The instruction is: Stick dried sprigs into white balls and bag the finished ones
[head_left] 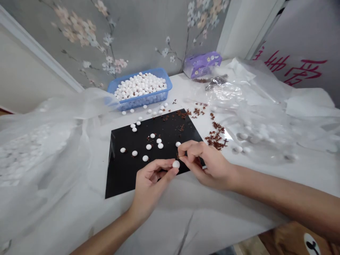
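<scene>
A small white ball is pinched between the thumb and fingers of my left hand, over the front edge of a black board. Close beside it on the right, my right hand has thumb and forefinger pressed together. A tiny brown piece shows at those fingertips, too small to make out fully. Another white ball sits on the board just beyond my right fingers. Several more white balls are scattered across the board, some with brown bits under them.
Behind the board stands a blue basket heaped with white balls. Brown star-shaped pieces lie in a pile at the right. Clear plastic bags spread over the right side, and a bag of white balls lies left. A purple pack rests by the wall.
</scene>
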Available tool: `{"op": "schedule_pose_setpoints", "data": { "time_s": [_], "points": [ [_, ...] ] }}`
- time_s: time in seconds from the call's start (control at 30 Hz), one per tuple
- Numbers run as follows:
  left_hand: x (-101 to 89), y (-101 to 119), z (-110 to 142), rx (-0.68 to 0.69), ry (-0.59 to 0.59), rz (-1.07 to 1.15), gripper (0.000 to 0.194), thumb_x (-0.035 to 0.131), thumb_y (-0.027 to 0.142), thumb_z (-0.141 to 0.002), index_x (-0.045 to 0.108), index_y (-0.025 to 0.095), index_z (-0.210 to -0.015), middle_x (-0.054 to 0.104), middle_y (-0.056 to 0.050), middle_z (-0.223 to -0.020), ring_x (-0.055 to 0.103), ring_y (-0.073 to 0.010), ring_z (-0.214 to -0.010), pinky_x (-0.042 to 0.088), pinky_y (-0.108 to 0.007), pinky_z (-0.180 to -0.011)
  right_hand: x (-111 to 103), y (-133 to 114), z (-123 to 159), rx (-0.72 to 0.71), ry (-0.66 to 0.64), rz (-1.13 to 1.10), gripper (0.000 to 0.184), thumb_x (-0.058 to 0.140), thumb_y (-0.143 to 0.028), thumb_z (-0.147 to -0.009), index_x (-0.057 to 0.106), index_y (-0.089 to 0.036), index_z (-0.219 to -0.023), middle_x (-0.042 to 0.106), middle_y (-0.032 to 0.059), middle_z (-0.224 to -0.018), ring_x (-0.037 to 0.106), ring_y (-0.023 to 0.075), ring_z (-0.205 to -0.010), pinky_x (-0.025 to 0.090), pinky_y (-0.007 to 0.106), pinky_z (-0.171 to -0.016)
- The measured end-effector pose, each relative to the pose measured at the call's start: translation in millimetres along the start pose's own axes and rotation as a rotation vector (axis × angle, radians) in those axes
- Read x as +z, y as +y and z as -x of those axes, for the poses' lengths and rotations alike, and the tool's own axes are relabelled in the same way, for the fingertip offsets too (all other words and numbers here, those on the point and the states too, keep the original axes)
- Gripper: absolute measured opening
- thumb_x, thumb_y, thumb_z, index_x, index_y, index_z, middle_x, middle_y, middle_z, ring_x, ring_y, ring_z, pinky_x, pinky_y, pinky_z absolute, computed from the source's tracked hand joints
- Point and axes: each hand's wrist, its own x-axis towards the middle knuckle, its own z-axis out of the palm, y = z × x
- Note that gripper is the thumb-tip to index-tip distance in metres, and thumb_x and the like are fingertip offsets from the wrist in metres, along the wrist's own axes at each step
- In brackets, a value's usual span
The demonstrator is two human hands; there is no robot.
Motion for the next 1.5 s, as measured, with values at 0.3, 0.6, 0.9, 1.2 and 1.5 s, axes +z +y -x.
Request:
{"op": "schedule_pose_setpoints", "data": {
  "time_s": [0.3,0.6,0.9,1.2,1.5],
  "points": [
    [-0.4,-2.9,1.3,0.007,-0.019,-0.008,0.008,0.070,0.023,-0.071,0.071,0.022,-0.078,0.071,0.000,-0.078,0.065,-0.0121,-0.073,0.054,-0.019,-0.065,-1.0,-1.5,-2.2,-0.050,-0.086,0.158,0.023,0.039,-0.003,-0.080,0.029,-0.023,-0.077,0.052,-0.0002,-0.078,0.046,0.0075,-0.059,0.029,0.017,-0.045],
    [-1.2,-3.2,1.5,0.013,0.005,0.002,0.007,0.070,0.025,-0.071,0.072,0.023,-0.077,0.073,-0.001,-0.081,0.066,-0.0155,-0.077,0.055,-0.024,-0.070,-2.4,-0.6,-0.2,-0.017,-0.163,0.020,0.022,0.047,-0.008,-0.080,0.030,-0.022,-0.085,0.048,0.0050,-0.093,0.047,0.0086,-0.066,0.035,0.017,-0.047],
    [-1.0,-1.8,1.7,-0.005,-0.015,0.054,0.007,0.070,0.023,-0.070,0.073,0.023,-0.077,0.073,0.000,-0.078,0.066,-0.0137,-0.073,0.055,-0.021,-0.067,1.4,-1.1,-1.2,-0.012,-0.215,0.064,0.023,0.044,-0.009,-0.083,0.026,-0.023,-0.081,0.044,0.0053,-0.096,0.032,0.0048,-0.050,0.031,0.019,-0.043],
    [-1.2,-3.5,0.3,-0.027,-0.016,0.036,0.009,0.069,0.027,-0.071,0.073,0.022,-0.078,0.073,-0.002,-0.081,0.067,-0.0164,-0.077,0.056,-0.026,-0.072,6.0,-1.2,-0.3,-0.012,-0.171,0.084,0.021,0.041,-0.012,-0.087,0.025,-0.023,-0.079,0.043,0.0044,-0.092,0.034,0.0053,-0.050,0.029,0.019,-0.043],
    [-1.6,-4.1,0.9,-0.012,-0.014,0.075,0.007,0.069,0.024,-0.071,0.072,0.022,-0.077,0.072,-0.001,-0.079,0.066,-0.0135,-0.075,0.054,-0.021,-0.070,8.5,-2.2,1.4,-0.009,-0.149,0.116,0.023,0.041,-0.011,-0.087,0.023,-0.024,-0.079,0.043,0.0052,-0.094,0.044,0.0076,-0.058,0.033,0.021,-0.045]
  ]
}}
